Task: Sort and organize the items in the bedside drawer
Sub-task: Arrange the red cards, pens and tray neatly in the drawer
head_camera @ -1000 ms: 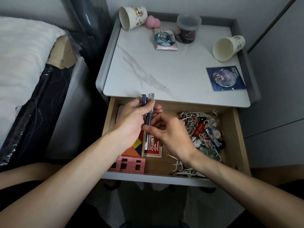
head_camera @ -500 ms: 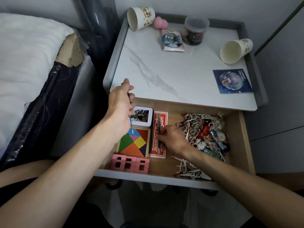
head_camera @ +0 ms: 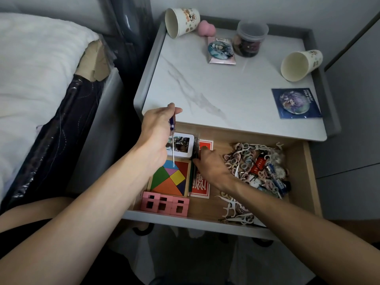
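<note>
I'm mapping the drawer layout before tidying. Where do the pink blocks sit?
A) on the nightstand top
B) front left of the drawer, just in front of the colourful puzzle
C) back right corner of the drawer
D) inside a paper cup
B: the pink blocks lie in a row at the front left of the drawer, directly in front of the colourful puzzle.

The nightstand top (head_camera: 236, 95) bears a jar (head_camera: 251, 41), a badge card (head_camera: 296, 103) and a cup (head_camera: 298, 64) (tipped over).
</note>
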A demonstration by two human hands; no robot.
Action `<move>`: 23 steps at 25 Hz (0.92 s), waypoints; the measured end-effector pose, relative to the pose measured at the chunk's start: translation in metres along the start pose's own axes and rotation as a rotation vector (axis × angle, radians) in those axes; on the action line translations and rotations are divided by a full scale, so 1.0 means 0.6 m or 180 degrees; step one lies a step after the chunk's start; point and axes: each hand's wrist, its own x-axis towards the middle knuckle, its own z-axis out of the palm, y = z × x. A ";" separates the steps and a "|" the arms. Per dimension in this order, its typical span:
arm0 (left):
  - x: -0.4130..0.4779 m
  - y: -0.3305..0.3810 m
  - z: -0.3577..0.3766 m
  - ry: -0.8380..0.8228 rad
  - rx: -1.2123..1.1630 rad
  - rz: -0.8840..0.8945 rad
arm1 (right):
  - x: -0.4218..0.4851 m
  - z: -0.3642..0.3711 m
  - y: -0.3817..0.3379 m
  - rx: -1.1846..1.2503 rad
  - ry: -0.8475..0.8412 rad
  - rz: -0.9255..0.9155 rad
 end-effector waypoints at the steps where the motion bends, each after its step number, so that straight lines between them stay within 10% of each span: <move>1: 0.000 0.000 -0.001 0.0014 0.0112 0.0053 | 0.000 -0.002 -0.001 -0.0179 0.0021 -0.0076; 8: 0.003 -0.006 -0.001 -0.0199 0.0212 0.0136 | -0.001 -0.024 0.005 -0.1170 0.0320 -0.0433; 13: -0.001 -0.014 0.006 -0.0579 0.0307 0.0046 | -0.071 -0.102 -0.026 0.1975 0.0221 -0.0720; 18: -0.017 -0.026 0.012 -0.1051 0.0491 -0.0227 | -0.113 -0.104 -0.034 0.2406 -0.0046 -0.0637; 23: -0.007 0.008 -0.044 -0.0090 0.4305 0.1011 | -0.086 -0.069 0.022 0.1629 -0.0178 0.0063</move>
